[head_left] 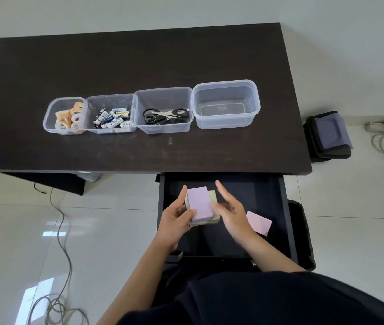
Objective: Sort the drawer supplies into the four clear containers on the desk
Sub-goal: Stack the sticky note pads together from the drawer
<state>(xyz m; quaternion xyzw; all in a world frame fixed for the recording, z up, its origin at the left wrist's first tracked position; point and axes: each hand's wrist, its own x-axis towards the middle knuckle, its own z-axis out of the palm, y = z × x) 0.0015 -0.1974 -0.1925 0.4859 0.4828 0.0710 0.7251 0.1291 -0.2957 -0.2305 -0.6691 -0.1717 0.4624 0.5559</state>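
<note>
Pale glossy floor tiles surround a dark worktop (139,66) with an open drawer (282,207) pulled out below its near edge. Over the drawer a stack of sticky-note pads (200,205) shows a lilac top sheet with what seem to be greenish-tan pads beneath. The left hand (174,219) grips the stack's left side, thumb curled onto the lilac sheet. The right hand (231,207) is beside the stack with fingers straight and relaxed; whether it touches is unclear through blur. One loose pink note (259,222) lies on the drawer floor, right of the stack. Beyond the drawer, four clear containers sit in a row: tape rolls (69,116) fill the leftmost, batteries (113,120) the next, scissors (165,114) the third, and the rightmost container (226,123) holds nothing.
</note>
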